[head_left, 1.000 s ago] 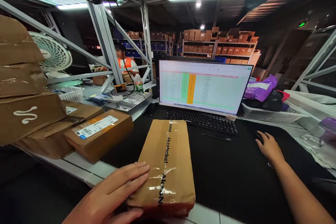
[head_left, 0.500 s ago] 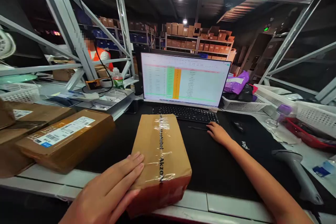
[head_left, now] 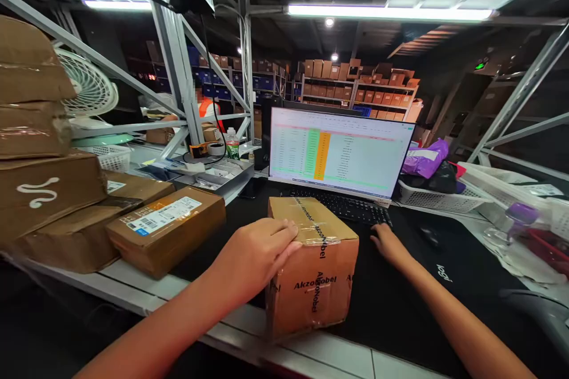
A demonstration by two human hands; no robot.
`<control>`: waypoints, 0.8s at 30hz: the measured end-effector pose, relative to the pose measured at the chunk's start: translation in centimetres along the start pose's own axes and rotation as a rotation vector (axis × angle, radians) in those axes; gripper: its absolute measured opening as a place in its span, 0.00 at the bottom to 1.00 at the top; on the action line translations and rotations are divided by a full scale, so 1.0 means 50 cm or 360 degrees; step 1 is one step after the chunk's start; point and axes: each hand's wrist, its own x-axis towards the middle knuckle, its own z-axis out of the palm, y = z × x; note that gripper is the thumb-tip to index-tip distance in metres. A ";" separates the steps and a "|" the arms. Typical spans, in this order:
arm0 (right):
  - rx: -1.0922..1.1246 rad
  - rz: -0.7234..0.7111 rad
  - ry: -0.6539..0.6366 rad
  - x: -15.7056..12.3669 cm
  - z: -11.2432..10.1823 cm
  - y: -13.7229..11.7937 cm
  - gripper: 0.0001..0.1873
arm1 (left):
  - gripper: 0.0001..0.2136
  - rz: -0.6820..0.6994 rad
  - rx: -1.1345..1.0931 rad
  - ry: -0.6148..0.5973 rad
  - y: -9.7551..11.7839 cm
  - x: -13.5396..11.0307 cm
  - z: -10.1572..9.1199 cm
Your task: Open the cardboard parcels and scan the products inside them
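A brown cardboard box [head_left: 317,284] printed "AkzoNobel" and sealed with clear tape stands upright on the black desk mat [head_left: 400,302] near the front edge. My left hand [head_left: 255,254] grips its top left edge. My right hand [head_left: 386,244] rests on the mat just in front of the black keyboard [head_left: 342,207], fingers spread, holding nothing. Behind the keyboard a monitor [head_left: 340,151] shows a spreadsheet with green and orange columns.
Stacked cardboard parcels [head_left: 57,189] and a labelled box [head_left: 166,228] fill the left. A white fan [head_left: 89,89], metal shelf struts [head_left: 178,65], white baskets with purple bags [head_left: 433,192], a mouse [head_left: 429,237] and a handheld scanner [head_left: 540,308] surround the desk. A person in an orange vest [head_left: 208,109] works behind.
The box went from lying flat to standing on its end. My left hand moved from its near left side to its top edge. My right hand shifted toward the keyboard.
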 end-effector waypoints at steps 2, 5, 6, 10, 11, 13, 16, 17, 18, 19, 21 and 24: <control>0.0046 0.0068 0.0169 -0.038 -0.047 -0.014 0.18 | 0.17 -0.0018 -0.0020 -0.0030 -0.007 0.006 -0.002; 0.0117 -0.0094 0.0589 -0.137 -0.132 -0.072 0.23 | 0.17 -0.0023 -0.0018 0.0034 -0.007 0.014 0.006; 0.0071 -0.0260 0.0690 -0.175 -0.156 -0.101 0.24 | 0.16 -0.0029 -0.0011 0.0061 -0.004 0.018 0.011; -0.0261 -0.0899 0.0811 -0.286 -0.205 -0.225 0.33 | 0.17 -0.0039 0.0044 0.0108 0.016 0.034 0.032; -0.0348 -0.0957 0.0816 -0.296 -0.206 -0.248 0.34 | 0.17 -0.0030 0.0063 0.0111 0.022 0.037 0.035; -0.0483 -0.0986 0.0821 -0.299 -0.204 -0.279 0.33 | 0.16 -0.0007 0.0097 0.0114 0.033 0.039 0.040; -0.0597 -0.0989 0.0809 -0.288 -0.200 -0.299 0.29 | 0.15 0.0023 0.0132 0.0131 0.043 0.035 0.041; -0.0622 -0.0999 0.0807 -0.286 -0.200 -0.304 0.28 | 0.15 0.0035 0.0141 0.0137 0.044 0.032 0.040; -0.0651 -0.1015 0.0809 -0.285 -0.202 -0.308 0.28 | 0.15 0.0046 0.0148 0.0144 0.045 0.028 0.039; -0.0687 -0.1035 0.0807 -0.285 -0.204 -0.311 0.28 | 0.15 0.0056 0.0156 0.0153 0.044 0.025 0.038; -0.0802 -0.1039 0.0792 -0.288 -0.212 -0.312 0.30 | 0.15 0.0067 0.0168 0.0185 0.040 0.018 0.037; -0.1115 -0.0817 0.0777 -0.288 -0.228 -0.280 0.33 | 0.15 0.0063 0.0168 0.0236 0.035 0.009 0.035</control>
